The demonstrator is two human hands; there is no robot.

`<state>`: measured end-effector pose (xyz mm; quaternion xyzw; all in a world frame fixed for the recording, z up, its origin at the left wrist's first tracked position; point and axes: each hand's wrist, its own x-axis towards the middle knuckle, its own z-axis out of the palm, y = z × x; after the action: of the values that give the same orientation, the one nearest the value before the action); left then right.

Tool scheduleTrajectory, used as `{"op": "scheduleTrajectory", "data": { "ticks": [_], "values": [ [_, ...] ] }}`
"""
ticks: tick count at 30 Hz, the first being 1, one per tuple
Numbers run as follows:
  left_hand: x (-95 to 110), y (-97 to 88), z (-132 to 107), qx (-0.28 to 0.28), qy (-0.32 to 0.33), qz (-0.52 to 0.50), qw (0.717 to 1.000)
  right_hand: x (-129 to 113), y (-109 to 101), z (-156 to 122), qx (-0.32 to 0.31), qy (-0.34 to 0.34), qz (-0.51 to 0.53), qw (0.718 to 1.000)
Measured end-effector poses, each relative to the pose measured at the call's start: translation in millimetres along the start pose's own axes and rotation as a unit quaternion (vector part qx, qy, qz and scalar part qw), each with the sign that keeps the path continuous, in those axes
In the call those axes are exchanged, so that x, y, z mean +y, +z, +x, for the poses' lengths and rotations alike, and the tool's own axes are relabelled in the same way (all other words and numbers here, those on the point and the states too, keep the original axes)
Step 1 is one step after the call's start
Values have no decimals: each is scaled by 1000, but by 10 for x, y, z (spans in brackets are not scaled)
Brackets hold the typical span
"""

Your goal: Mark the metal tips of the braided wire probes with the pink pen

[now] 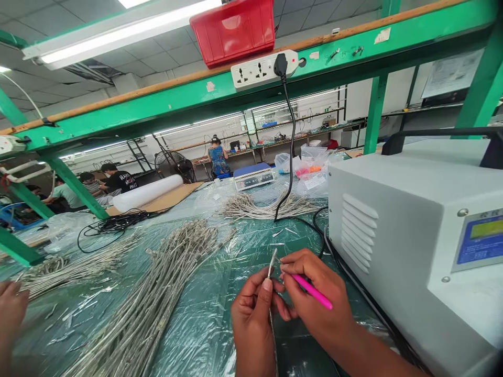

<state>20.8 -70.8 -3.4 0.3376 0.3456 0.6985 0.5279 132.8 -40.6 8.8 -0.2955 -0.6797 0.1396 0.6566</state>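
My left hand (255, 319) pinches a thin grey braided cable (272, 266) between thumb and fingers, its end pointing up and away. My right hand (314, 293), on the right beside it, is closed round a slim tool with a bright pink handle (313, 291). The thin tip of that tool is close to the cable's end; whether they touch I cannot tell. A large bundle of similar grey cables (157, 293) lies on the table to the left of my hands.
A co-worker's hand (11, 309) is at the left edge by another cable bundle (82, 267). A white machine (393, 209) stands close on the right. A black power cord (291, 152) hangs from a power strip (255, 72). More cables (259, 205) and a scale (253, 178) lie behind.
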Motion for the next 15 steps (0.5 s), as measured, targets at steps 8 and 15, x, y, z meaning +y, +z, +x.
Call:
{"op": "scheduleTrajectory", "data": {
  "ticks": [8, 15],
  "values": [
    [33, 130, -66, -7, -1, 14, 1000, 70, 19, 6, 22, 53, -45, 997],
    [13, 169, -103, 57, 9, 16, 998, 118, -8, 55, 44, 34, -61, 997]
  ]
}}
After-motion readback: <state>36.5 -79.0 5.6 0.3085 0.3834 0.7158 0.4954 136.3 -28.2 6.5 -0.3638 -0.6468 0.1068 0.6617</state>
